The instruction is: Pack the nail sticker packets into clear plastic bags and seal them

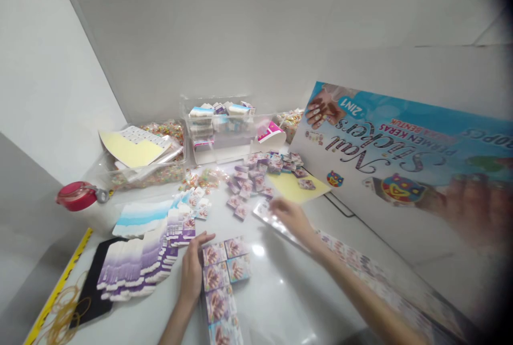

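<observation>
So, left hand (192, 273): curling narrowly, fingers pressing lightly against the left side of a column of small white nail-art cartons (218, 281), apparently keeping that column squared; it is holding nothing visible.
Right hand (292, 219): reaching far, fingers (280, 207) lying on a glossy clear plastic sleeve (266, 216); I cannot tell whether they are gripping it.
Column's place: running near-centre, just right of the left hand, and leaving the frame at the near edge.
Far pile: small purple-printed cartons (250, 182) are spreading loosely beyond the right hand, partly across a pale yellow paper sheet (292, 187).
Left side: purple-and-white cardboard strips (136, 265) are fanning out in overlapping rows, partly over a black rectangular mat (92, 291).
Far edge: clear plastic bins (216, 131) are standing against the wall, seemingly keeping stock within reach.
Right edge: a large blue Nail Stickers poster board (393, 158) is leaning upside down.
Moving room: a glossy white tabletop (288, 302) is stretching between the column and the right forearm.
</observation>
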The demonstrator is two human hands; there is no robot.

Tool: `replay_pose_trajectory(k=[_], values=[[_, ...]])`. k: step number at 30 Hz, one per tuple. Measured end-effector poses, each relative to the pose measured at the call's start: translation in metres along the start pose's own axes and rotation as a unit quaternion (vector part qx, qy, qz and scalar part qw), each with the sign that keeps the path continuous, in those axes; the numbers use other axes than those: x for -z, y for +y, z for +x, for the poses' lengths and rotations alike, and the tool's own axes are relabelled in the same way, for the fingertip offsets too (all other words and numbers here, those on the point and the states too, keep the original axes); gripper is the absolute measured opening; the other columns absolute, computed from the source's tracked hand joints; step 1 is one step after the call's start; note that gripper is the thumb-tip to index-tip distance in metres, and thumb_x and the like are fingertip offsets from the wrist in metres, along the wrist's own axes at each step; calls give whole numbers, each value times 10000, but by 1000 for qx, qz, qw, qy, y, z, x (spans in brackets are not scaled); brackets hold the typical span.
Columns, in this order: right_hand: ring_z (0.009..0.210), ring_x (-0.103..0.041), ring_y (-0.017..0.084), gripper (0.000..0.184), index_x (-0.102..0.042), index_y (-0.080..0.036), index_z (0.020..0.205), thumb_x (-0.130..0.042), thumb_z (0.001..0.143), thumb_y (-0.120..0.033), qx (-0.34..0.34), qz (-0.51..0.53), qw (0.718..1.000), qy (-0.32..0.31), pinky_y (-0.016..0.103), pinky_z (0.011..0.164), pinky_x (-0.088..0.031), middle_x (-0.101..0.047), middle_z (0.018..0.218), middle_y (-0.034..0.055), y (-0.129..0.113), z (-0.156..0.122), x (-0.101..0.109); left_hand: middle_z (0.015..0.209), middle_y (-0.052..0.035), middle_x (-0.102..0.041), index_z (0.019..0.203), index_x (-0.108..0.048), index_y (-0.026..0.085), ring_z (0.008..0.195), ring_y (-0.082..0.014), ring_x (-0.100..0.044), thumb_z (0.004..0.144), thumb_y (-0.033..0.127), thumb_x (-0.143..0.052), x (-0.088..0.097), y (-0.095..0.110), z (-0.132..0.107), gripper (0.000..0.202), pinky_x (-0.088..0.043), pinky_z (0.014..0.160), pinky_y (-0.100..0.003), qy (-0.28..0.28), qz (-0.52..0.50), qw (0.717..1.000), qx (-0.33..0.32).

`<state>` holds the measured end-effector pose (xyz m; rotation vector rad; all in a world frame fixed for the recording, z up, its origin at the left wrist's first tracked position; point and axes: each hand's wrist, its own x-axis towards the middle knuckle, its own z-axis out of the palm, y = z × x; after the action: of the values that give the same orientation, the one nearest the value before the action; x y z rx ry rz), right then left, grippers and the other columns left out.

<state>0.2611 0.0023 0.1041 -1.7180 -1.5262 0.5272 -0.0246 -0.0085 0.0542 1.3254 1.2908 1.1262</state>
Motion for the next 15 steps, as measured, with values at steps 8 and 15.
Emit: replay_pose_trajectory(k=[8, 15], values=[[1041, -515, 219, 389, -458, -158, 1131, -536, 765, -264, 17, -106, 993, 38, 297, 869, -401, -558, 1152, 111, 28, 109, -31, 1229, -63, -624, 983, -698, 206, 1230, -255, -486, 906, 548, -230, 0, 2, 1, 586, -297, 1087, -449, 3, 10, 1000, 10], [847, -555, 233, 326, -558, -166, 1008, -565, 682, -148, -2, -222, 974, -49, 260, 713, -375, -638, 898, 81, 52, 105, -5, 1236, -60, -615, 993, -693, 211, 1241, -242, -471, 914, 542, -213, 1, 2, 1, 588, -285, 1093, -437, -2, 24, 1000, 8]])
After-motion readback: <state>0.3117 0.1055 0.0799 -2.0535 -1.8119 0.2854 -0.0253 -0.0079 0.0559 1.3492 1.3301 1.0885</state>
